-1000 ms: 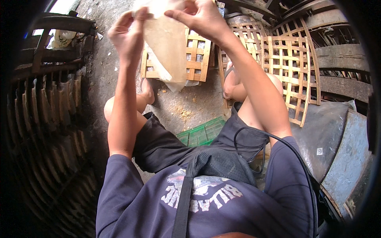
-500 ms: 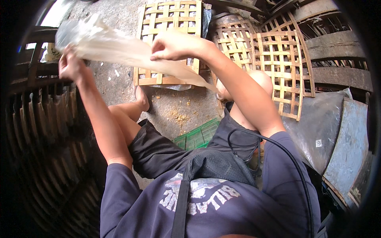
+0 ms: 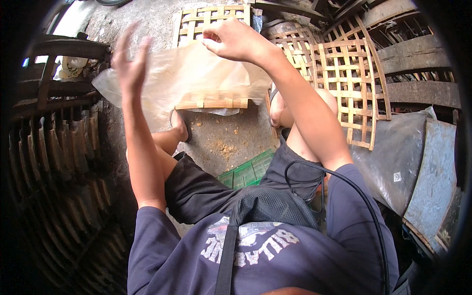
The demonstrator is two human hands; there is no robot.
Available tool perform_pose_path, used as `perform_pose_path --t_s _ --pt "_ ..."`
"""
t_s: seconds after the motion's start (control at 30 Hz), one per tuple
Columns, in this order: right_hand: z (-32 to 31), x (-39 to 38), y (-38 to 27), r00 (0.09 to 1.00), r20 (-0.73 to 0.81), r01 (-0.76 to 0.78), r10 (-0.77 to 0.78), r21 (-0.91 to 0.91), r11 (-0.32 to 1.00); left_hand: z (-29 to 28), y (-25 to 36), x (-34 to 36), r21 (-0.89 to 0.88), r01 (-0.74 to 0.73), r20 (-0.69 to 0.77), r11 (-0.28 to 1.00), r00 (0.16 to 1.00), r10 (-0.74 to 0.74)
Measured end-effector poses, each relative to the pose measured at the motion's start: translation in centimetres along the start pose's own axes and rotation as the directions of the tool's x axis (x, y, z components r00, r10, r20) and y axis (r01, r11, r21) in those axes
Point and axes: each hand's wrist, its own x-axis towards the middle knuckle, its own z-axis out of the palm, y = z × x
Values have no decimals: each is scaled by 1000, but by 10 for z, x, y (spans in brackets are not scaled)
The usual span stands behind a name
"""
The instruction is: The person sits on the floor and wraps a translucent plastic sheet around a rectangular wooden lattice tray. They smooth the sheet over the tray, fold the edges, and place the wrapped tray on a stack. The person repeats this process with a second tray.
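Over much of the woven bamboo tray (image 3: 212,103), your translucent plastic sheet (image 3: 189,73) was spread out, its left end overhanging the tray's left edge and its right end reaching toward your right foot (image 3: 277,109). Your left hand (image 3: 131,64) was raised above it, blurred, its fingers splayed and holding nothing. Your right hand (image 3: 236,40) had its fingers curled near the sheet's far edge; whether they pinched it could not be told. With no left-hand grip, the likeliest fault was the loose left end folding under or slipping to the floor (image 3: 246,128). Your foot risked catching the right end, and the yellowish crumbs (image 3: 226,148) on your side of the near edge could have stuck to plastic dragged there.
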Motion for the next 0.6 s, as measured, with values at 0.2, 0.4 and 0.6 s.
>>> perform_pose_path --t_s 0.2,0.4,0.6 --pt "7 4 -5 995 -74 70 -71 -21 997 31 33 -19 92 121 594 988 790 -151" --pt "-1 0 18 999 -20 24 -26 -84 996 -6 -26 5 6 342 283 940 901 -329" --pt "-15 2 18 990 -135 -58 39 -146 988 -34 -53 3 126 466 406 876 781 -474"
